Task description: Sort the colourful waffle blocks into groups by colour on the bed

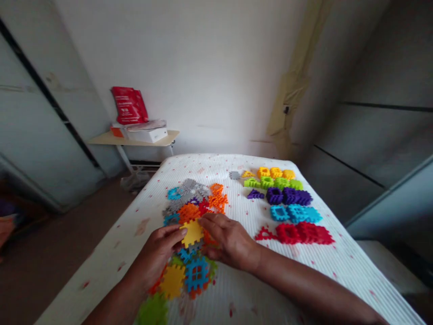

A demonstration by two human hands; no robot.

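A yellow square waffle block [192, 233] is pinched between both hands over a loose pile of interlocking blocks [192, 203] on a white ribbed table [341, 266]. My left hand [158, 255] grips its left edge with thumb and fingers. My right hand [226, 239] holds its right edge, fingers curled on top. Under my hands lie a blue grid block [196, 274], another yellow block [172, 280] and a green one [153, 310].
To the right, blocks are sorted in rows by colour: yellow [275, 173], green [274, 183], purple [287, 196], blue [296, 213], red [302, 234]. A small shelf [133, 140] with a red bag [129, 105] and white box stands against the wall.
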